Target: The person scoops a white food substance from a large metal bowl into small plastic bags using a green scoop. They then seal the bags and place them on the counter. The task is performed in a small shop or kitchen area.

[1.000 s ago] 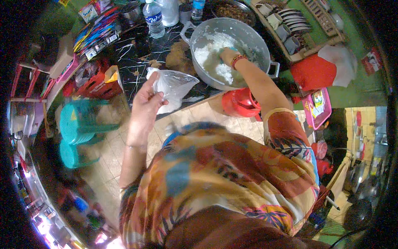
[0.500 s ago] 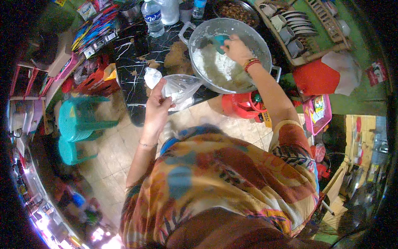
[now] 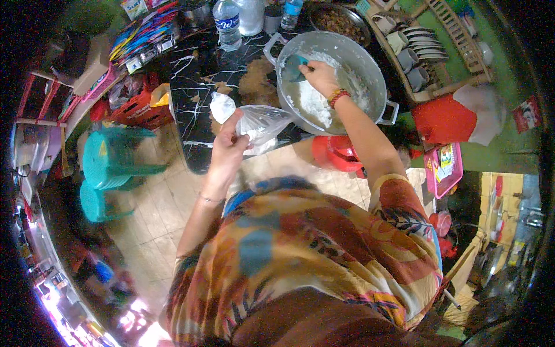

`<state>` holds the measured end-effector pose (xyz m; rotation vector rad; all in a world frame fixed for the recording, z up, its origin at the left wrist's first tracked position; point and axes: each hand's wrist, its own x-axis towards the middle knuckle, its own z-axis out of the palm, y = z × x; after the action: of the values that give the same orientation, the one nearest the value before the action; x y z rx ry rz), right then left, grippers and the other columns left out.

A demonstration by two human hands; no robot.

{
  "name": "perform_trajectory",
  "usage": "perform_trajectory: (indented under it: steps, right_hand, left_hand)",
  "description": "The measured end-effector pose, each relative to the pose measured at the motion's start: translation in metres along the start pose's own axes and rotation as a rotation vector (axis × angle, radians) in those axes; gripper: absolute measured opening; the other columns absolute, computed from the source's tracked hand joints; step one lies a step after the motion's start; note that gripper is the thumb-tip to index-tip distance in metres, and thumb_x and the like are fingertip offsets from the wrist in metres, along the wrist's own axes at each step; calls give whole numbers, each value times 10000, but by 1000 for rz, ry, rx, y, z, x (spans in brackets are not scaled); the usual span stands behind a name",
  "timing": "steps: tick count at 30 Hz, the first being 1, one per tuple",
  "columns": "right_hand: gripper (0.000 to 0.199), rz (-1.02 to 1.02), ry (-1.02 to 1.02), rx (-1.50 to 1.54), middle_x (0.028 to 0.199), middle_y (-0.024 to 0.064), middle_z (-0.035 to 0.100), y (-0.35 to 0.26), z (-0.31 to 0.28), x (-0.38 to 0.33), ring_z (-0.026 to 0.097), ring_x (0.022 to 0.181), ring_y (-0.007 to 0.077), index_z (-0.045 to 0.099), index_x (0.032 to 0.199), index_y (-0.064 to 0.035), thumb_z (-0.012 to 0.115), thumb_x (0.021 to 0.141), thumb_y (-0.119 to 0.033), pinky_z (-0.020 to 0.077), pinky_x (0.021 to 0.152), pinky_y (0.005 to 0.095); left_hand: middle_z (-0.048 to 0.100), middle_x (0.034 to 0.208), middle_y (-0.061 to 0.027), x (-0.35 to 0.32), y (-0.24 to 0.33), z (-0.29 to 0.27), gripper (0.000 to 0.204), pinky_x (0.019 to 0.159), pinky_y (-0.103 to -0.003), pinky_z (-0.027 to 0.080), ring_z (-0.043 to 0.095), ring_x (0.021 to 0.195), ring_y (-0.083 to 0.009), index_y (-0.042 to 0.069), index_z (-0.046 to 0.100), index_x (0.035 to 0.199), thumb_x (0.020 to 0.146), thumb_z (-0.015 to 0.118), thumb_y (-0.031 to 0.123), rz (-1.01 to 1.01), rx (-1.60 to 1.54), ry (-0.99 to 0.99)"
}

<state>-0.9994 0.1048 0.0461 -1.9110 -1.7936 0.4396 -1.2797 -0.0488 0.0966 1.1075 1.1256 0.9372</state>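
A large metal pot (image 3: 378,87) with two side handles stands on the black marbled table (image 3: 199,130). Inside it, white powder (image 3: 315,107) lies heaped over a greyish layer. My right hand (image 3: 321,78) reaches into the pot, fingers closed on a teal cup (image 3: 293,68) near the pot's left wall; the cup's contents are hidden. Left of the pot, my left hand (image 3: 229,146) pinches a clear plastic bag (image 3: 265,124) with white stuff in it. The bag's far end touches or nearly touches the pot's rim. A white bundle (image 3: 222,107) sits just beyond my left fingers.
Water bottles (image 3: 227,26) and a round tray of brown pieces (image 3: 341,24) stand behind the pot. At the right is a dish rack (image 3: 425,46) with plates and mugs. Below the table edge is a red container (image 3: 335,153); teal stools (image 3: 110,159) stand left.
My right hand has moved the teal cup leftward inside the pot, toward its wall. My left hand still holds the bag in about the same place. The whole view has shifted slightly.
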Motion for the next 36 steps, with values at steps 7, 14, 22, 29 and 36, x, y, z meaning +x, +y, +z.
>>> perform_trajectory:
  steps: [7,14,22,29,36]
  right_hand:
    - [376,-168,-47,-44,773,161,650,-23,-8,-50,620,742,361,676,748,-68,581,810,-426,493,701,422]
    - [339,123,20,-37,783,182,654,12,-9,-33,625,743,356,683,780,-59,592,798,-386,500,719,433]
    - [262,-237,-28,-192,776,216,633,-17,13,-47,601,780,390,681,779,-71,610,775,-323,496,744,442]
    - [253,473,-200,1257,741,-3,539,0,-47,-77,574,721,121,570,680,-73,678,842,-234,520,724,285]
    - [266,82,87,700,884,31,605,-12,-61,-92,528,720,83,565,670,-63,727,800,-228,471,656,231]
  left_hand:
    - [348,1441,-93,5,2,-1,616,806,-264,492,521,988,-112,18,288,1421,842,477,-75,-20,-101,-11]
    - [322,1456,-98,14,-9,-10,612,783,-267,496,537,901,-103,7,274,1423,854,484,-72,-66,-163,-70]
    - [336,1441,-97,12,2,-5,618,769,-268,497,525,801,-71,5,250,1431,863,486,-61,-66,-250,-44]
    - [305,1462,-104,19,0,-4,625,788,-289,498,548,822,-100,10,239,1435,867,492,-54,-47,-266,-92]
    - [456,1311,-116,30,0,1,719,767,-269,514,557,869,-111,-14,195,1440,819,557,-64,7,-256,-120]
